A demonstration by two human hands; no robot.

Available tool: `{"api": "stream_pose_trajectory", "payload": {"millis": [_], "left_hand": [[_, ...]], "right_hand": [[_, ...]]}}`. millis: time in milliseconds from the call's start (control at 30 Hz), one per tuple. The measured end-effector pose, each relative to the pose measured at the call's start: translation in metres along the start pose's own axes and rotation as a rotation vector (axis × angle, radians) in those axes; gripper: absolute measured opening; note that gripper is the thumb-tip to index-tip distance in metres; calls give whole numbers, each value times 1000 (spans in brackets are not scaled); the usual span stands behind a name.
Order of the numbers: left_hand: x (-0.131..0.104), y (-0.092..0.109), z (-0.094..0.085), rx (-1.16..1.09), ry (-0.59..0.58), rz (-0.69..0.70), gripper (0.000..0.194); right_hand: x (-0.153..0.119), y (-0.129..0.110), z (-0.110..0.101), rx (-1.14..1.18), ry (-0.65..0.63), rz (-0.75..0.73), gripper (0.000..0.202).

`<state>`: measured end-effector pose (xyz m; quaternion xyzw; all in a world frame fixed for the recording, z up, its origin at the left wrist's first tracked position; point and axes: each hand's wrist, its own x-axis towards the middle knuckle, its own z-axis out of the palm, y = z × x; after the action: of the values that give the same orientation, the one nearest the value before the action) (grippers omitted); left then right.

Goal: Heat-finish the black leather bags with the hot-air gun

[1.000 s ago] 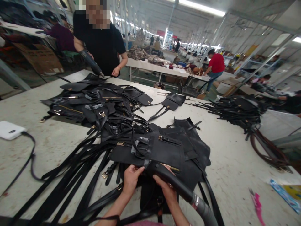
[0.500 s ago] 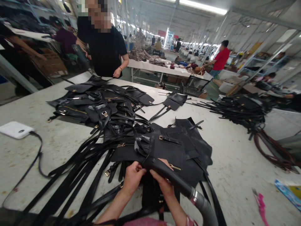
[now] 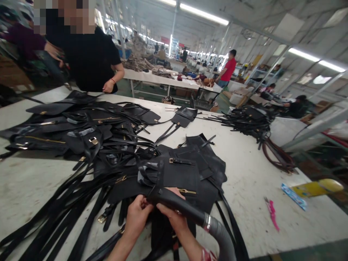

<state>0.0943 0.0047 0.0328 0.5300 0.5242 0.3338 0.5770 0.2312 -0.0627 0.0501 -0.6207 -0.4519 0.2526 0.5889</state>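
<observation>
A black nozzle (image 3: 179,204), joined by a metal clamp to a thick grey hose (image 3: 221,235), lies slantwise across the front of a black leather bag (image 3: 182,174). My right hand (image 3: 174,215) is wrapped around the nozzle from below, some fingertips showing on its far side. Close to the nozzle's tip, my left hand (image 3: 140,210) is closed in a pinch at the bag's near edge; what lies between its fingers is hidden. The bag has a gold buckle, a gold zip and bundled straps partly in clear plastic.
More black bags (image 3: 67,127) are piled at the left with long straps (image 3: 78,217) trailing forward. Another black heap (image 3: 250,119) and brown straps (image 3: 277,156) lie at the right. Pink-handled snips (image 3: 272,215) and a yellow tube (image 3: 315,187) rest nearby. A co-worker (image 3: 84,54) stands across the table (image 3: 244,203).
The view has swung to the right, so everything sits further left and the yellow tube shows more fully. Both hands and the nozzle keep nearly the same place on the bag.
</observation>
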Motion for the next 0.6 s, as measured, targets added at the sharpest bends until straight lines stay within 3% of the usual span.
{"api": "stream_pose_trajectory", "payload": {"millis": [133, 300, 467, 600], "left_hand": [[3, -10, 0, 1, -11, -35, 26], [1, -17, 2, -141, 19, -101, 34], [2, -19, 6, -538, -120, -383, 27], [17, -21, 14, -756, -28, -596, 13]], "right_hand": [[-1, -4, 1, -12, -29, 29, 27], [5, -2, 8, 66, 32, -15, 30], [9, 1, -6, 55, 93, 44, 30], [2, 5, -28, 42, 129, 113, 31]]}}
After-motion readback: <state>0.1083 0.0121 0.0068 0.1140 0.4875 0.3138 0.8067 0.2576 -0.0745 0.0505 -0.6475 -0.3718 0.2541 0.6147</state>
